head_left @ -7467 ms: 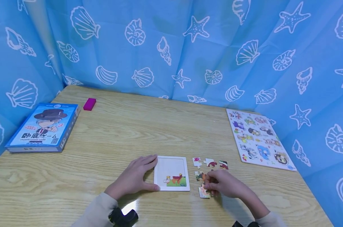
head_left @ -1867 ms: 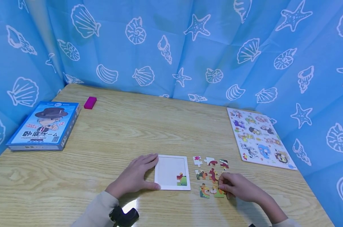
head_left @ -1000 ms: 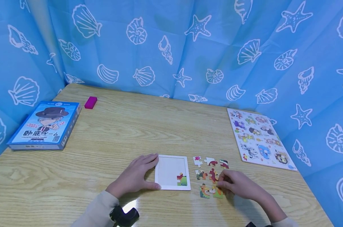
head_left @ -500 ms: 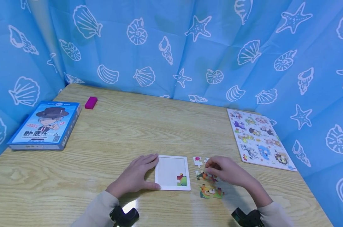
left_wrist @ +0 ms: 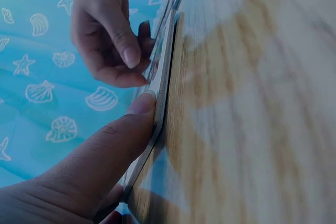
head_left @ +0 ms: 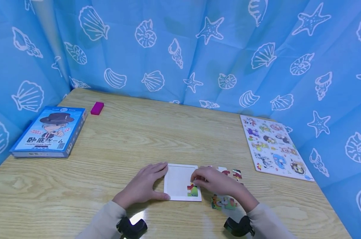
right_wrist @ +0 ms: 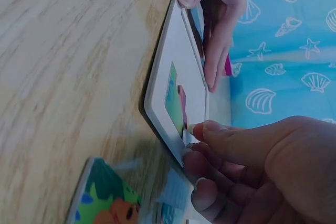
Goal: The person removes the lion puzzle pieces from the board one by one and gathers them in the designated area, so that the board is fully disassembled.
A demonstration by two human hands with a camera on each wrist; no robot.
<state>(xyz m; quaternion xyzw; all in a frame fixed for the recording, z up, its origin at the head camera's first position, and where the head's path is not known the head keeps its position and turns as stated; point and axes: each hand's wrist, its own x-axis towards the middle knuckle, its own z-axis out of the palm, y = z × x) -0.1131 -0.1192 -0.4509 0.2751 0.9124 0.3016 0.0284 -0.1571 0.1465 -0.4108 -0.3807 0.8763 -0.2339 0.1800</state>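
Observation:
My left hand (head_left: 145,184) steadies a small white square puzzle tray (head_left: 177,179) from its left side, thumb at the near corner, fingers along the far left. One green and red jigsaw piece (head_left: 193,192) lies in the tray's near right corner. Just above that piece, over the right rim, the fingers of my right hand (head_left: 211,180) pinch a small puzzle piece (right_wrist: 191,129), mostly hidden by the fingertips. To the right, several loose pieces (head_left: 237,173) lie on the table, some covered by my right hand and forearm. Another loose piece (right_wrist: 102,198) shows large in the right wrist view.
An animal puzzle board (head_left: 276,147) lies at the right. A blue game box (head_left: 50,131) and a magenta block (head_left: 97,108) are at the left and back left. A blue shell-print curtain (head_left: 180,49) hangs behind the wooden table (head_left: 156,132).
Pieces left of the corner piece came out of the tray and joined the loose ones. My right hand then moved from the loose pieces left to the tray. My left hand stayed on the tray.

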